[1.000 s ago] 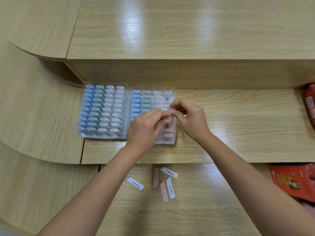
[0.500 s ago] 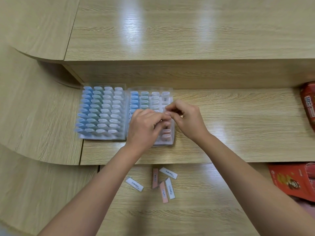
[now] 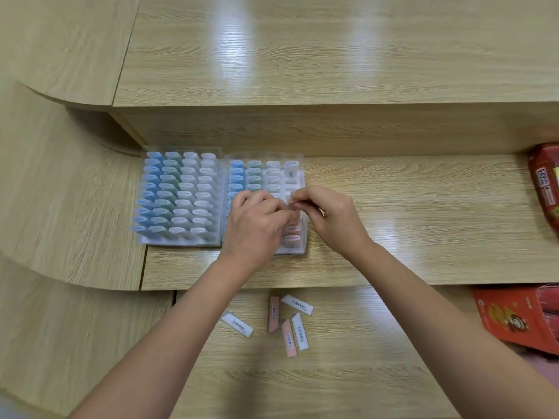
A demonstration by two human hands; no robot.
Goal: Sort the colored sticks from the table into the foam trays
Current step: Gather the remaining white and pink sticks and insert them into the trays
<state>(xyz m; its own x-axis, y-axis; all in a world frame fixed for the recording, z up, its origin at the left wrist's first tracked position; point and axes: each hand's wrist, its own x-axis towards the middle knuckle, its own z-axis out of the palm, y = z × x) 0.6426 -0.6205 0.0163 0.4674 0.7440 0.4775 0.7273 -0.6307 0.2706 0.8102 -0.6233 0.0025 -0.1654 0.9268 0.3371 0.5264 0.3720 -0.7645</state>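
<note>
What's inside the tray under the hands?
In the right tray: blue sticks, green sticks and whitish sticks at the back, pink sticks near the front. The left hand and right hand cover its middle, hiding those slots.

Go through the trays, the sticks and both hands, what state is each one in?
Left tray, all visible slots filled.
Right tray, partly filled, some slots empty.
Held stick, pinched by right hand over right tray.
Left hand, curled at that stick, grip unclear.
Loose sticks, five lying flat on table.
</note>
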